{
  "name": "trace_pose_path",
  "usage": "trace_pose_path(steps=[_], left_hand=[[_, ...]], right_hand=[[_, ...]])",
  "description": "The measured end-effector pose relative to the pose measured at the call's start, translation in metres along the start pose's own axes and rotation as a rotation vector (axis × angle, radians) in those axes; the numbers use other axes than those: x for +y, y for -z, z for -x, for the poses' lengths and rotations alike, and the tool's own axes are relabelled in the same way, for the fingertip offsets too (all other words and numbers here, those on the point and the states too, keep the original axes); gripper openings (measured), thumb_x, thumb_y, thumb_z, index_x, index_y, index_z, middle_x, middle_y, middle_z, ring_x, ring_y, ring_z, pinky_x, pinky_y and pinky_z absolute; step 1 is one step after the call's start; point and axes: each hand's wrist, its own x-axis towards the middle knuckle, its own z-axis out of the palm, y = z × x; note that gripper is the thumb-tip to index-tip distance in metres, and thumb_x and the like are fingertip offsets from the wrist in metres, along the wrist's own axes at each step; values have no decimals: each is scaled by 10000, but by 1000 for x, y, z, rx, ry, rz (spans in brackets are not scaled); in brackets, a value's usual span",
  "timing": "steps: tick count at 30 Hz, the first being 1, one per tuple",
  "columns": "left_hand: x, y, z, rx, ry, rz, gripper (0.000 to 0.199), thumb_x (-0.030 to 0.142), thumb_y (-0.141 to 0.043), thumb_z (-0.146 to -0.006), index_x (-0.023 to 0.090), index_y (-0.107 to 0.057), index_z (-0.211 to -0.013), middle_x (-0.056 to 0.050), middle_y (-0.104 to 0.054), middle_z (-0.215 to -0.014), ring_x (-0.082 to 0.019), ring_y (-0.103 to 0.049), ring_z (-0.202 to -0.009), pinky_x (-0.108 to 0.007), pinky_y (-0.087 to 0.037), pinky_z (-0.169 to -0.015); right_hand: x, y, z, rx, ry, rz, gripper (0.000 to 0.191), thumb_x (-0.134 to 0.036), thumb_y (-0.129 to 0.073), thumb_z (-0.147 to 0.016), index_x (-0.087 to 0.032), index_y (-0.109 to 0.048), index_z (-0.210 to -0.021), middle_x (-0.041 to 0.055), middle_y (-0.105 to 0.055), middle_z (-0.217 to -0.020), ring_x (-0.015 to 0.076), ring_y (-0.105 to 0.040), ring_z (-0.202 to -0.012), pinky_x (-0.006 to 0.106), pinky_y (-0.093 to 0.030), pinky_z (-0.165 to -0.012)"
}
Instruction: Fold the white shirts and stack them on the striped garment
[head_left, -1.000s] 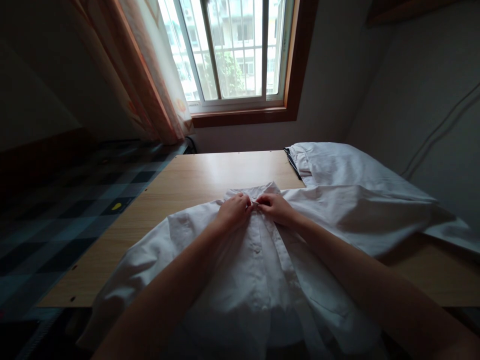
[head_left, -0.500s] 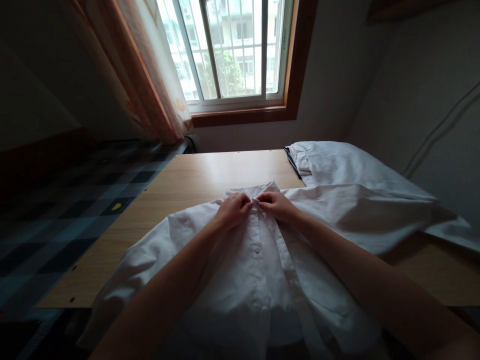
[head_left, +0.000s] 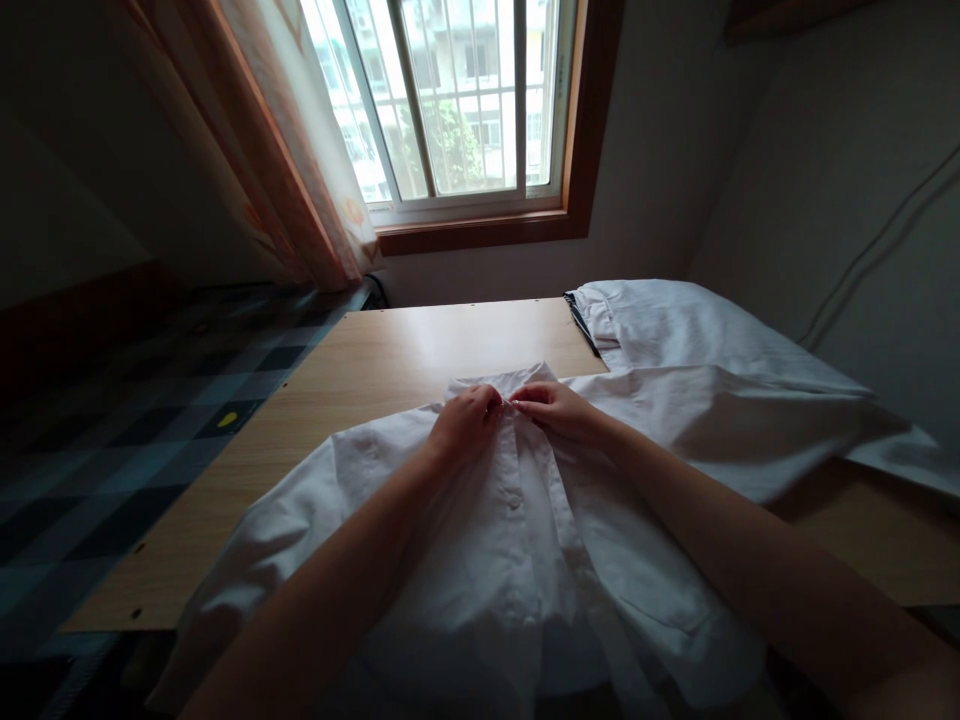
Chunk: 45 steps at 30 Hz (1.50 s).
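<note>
A white button-up shirt (head_left: 480, 560) lies front side up on a light wooden board (head_left: 300, 400), its collar (head_left: 506, 379) pointing away from me. Just below the collar, my left hand (head_left: 469, 415) pinches one front edge of the shirt. My right hand (head_left: 551, 408) grips the other edge close beside it, fingertips nearly touching. Whether a button sits between the fingers is too small to make out. Down the placket several buttons show, and the lower front hangs open with its two edges apart. The sleeves spread out to both sides.
Another white garment (head_left: 660, 315) with a dark striped edge lies at the board's back right. To the left is a checked dark cloth surface (head_left: 225, 440) with a yellow heart. Beyond stand a barred window (head_left: 450, 110) and an orange curtain (head_left: 285, 150).
Both hands stay at the collar with only slight finger movement. The whole view has shifted a little; the shirt keeps its place on the board.
</note>
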Motion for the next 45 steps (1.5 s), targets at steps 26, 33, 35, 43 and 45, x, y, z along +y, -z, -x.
trace_pose_path(steps=[26, 33, 35, 43, 45], left_hand=[[-8, 8, 1, -259, 424, 1000, 61, 179, -746, -734, 129, -722, -761, -36, -740, -675, -156, -716, -686, -250, -573, -679], [-7, 10, 0, -298, 484, 1007, 145, 240, -721, -815, 106, -707, -762, -56, -725, -650, -107, -673, -595, -182, -528, -568], [-6, 7, -1, -266, 472, 949, 147, 226, -694, -831, 103, -702, -751, -41, -701, -607, -90, -636, -532, -166, -489, -506], [-4, 1, -2, -238, 479, 852, 111, 173, -636, -808, 119, -664, -714, -2, -648, -545, -79, -582, -470, -164, -447, -462], [-4, 1, -2, -231, 463, 814, 106, 184, -625, -806, 129, -659, -722, 5, -645, -551, -81, -580, -474, -168, -448, -469]], right_hand=[[11, -14, -11, 178, 236, 531, 184, -36, -654, -747, -187, -747, -798, 24, -698, -802, 169, -622, -810, 291, -479, -769], [10, -19, -10, 195, 257, 592, 184, -11, -638, -756, -174, -716, -788, 28, -670, -802, 163, -605, -811, 290, -469, -783], [10, -20, -9, 196, 260, 606, 176, -10, -636, -763, -169, -706, -791, 33, -664, -811, 168, -602, -827, 294, -465, -790], [10, -22, -6, 189, 281, 632, 142, -38, -648, -791, -177, -677, -802, 33, -645, -830, 177, -593, -851, 297, -463, -788], [10, -22, -5, 187, 287, 637, 154, -28, -643, -788, -177, -675, -807, 31, -640, -834, 174, -592, -849, 293, -467, -789]])
